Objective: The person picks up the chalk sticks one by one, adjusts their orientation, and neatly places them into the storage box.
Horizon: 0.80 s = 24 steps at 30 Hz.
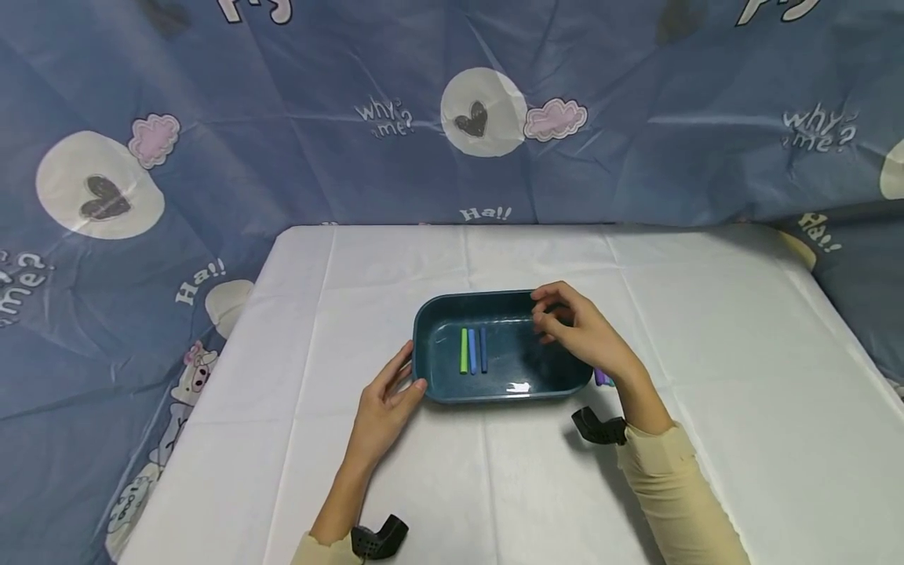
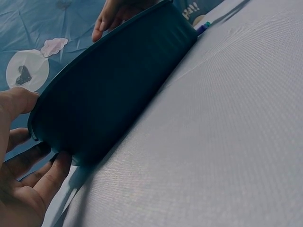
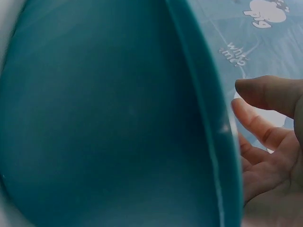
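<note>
A dark teal rectangular tray (image 1: pixel 508 396) sits on the white-covered table. Inside it, left of the middle, a green stick (image 1: pixel 464 351), a light blue stick (image 1: pixel 472 351) and a dark blue stick (image 1: pixel 483 350) lie side by side. My left hand (image 1: pixel 384 408) touches the tray's left end, thumb by the front corner and fingers spread along the side; the left wrist view shows fingertips against its outer wall. Over the tray's right end hovers my right hand (image 1: pixel 575 322), fingers loosely bent. In the right wrist view nothing shows between its thumb (image 3: pixel 267 93) and fingers.
Just beyond the tray's right end, partly hidden by the right wrist, lie purple and teal sticks (image 1: pixel 602 378). A blue printed cloth (image 1: pixel 395 173) hangs behind the table (image 1: pixel 367 282). Each wrist wears a black camera mount (image 1: pixel 381 538).
</note>
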Motion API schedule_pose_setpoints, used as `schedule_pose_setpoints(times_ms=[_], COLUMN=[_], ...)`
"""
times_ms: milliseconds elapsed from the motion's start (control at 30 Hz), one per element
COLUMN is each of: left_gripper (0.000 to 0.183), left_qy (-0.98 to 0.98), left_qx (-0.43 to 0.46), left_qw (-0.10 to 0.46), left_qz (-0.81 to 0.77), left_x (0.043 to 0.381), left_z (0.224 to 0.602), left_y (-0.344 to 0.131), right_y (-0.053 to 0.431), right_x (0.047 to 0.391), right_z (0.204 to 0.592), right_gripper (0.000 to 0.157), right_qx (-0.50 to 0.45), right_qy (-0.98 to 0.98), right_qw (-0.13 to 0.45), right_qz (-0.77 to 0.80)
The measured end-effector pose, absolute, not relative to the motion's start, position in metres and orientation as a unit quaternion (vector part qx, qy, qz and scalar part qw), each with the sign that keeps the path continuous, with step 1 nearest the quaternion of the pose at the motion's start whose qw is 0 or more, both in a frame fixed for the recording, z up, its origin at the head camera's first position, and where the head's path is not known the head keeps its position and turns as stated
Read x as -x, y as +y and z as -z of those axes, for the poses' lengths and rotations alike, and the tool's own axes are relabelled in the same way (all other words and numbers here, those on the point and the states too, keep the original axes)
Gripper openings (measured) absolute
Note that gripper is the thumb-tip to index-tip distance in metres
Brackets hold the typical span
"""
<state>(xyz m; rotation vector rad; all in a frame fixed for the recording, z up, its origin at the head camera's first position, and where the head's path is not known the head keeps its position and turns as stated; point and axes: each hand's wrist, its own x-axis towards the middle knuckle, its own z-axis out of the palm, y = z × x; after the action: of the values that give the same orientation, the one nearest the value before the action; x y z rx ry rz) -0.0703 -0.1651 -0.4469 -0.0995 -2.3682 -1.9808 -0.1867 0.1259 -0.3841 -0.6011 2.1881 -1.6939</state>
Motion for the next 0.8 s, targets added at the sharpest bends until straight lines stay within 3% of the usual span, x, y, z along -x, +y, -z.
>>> schedule_pose_setpoints(times_ms=[233, 467, 800], left_gripper=[0.058, 0.059, 0.058], left_qy=[-0.773, -0.782, -0.776], left_qx=[0.032, 0.019, 0.024], left_qw=[0.020, 0.016, 0.027], left_qz=[0.633, 0.623, 0.630], left_x=[0.065, 0.063, 0.062], left_z=[0.428, 0.428, 0.426], left_y=[-0.159, -0.158, -0.159], right_y=[0.135, 0.137, 0.151], right_x=[0.188, 0.175, 0.187], right_z=[0.396, 0.374, 0.387], right_gripper=[0.027, 0.027, 0.034], right_qx=[0.201, 0.185, 0.185], right_qy=[0.766, 0.770, 0.767], right_qw=[0.146, 0.150, 0.142], right_qz=[0.593, 0.592, 0.598])
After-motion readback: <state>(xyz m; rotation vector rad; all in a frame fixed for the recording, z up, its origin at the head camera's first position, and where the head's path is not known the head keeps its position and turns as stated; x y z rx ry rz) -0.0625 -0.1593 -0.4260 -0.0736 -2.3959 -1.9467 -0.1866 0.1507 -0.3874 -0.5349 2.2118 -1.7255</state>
